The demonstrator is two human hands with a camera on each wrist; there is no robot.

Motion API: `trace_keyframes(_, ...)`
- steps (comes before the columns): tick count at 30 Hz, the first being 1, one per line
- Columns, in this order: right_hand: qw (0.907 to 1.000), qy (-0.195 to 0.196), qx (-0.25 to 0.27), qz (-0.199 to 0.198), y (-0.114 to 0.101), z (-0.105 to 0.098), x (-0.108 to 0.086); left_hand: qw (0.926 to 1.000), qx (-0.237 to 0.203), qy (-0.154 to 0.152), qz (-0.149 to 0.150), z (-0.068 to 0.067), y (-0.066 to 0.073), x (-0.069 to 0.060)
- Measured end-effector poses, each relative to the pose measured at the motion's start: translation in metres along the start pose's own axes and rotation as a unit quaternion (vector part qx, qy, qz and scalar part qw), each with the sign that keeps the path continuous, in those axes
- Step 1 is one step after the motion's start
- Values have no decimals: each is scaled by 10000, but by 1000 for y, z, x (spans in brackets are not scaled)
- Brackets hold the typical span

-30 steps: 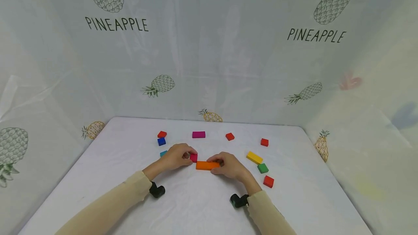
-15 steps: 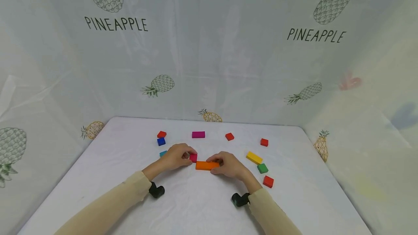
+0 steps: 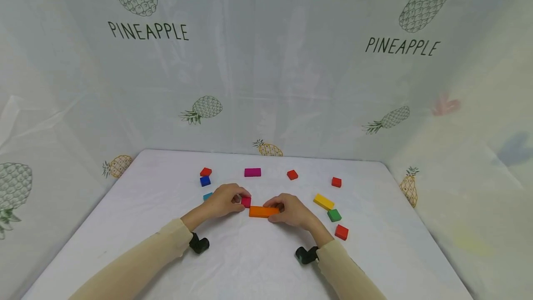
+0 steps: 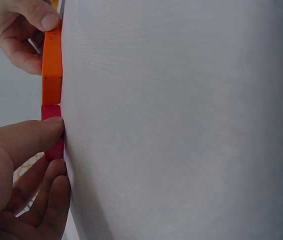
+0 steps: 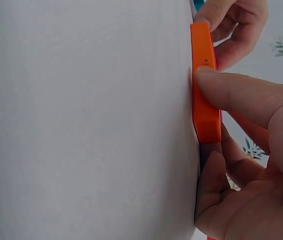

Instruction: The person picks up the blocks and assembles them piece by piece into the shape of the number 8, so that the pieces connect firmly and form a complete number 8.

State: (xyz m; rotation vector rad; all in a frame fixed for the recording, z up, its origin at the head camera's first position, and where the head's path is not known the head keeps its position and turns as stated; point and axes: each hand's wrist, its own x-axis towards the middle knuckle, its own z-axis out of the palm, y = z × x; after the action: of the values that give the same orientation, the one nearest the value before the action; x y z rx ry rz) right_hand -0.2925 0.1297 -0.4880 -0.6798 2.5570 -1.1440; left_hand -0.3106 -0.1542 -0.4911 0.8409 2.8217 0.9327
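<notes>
My left hand (image 3: 226, 199) pinches a small crimson block (image 3: 246, 202) between thumb and fingers on the white table. My right hand (image 3: 292, 210) grips the right end of a long orange block (image 3: 261, 212), thumb on its near side. The orange block lies flat, just right of and slightly nearer than the crimson one; the two meet or nearly meet at a corner. In the left wrist view the crimson block (image 4: 55, 148) stands right beside the end of the orange block (image 4: 52, 75). In the right wrist view the orange block (image 5: 205, 100) mostly hides the crimson one.
Behind the hands lie a magenta block (image 3: 252, 172) and a red block (image 3: 293, 174). A blue block (image 3: 205, 180), another red block (image 3: 206, 171) and a teal block (image 3: 207, 196) sit left. Yellow (image 3: 323, 201), green (image 3: 334, 215) and red blocks (image 3: 341, 232) lie right.
</notes>
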Motion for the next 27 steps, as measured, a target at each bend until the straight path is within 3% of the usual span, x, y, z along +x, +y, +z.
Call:
trace_keyframes(18,10000,-37,-60,-3,-1,-2,-1,9999,-44,5,-121,2,-2,0)
trace_keyframes(23,9999,-52,-111,-33,0,-2,-1,9996,33,198,-179,-2,-7,-6)
trace_keyframes(27,9998,-60,-157,-44,0,-2,-1,9987,-60,389,-338,-12,-10,-15)
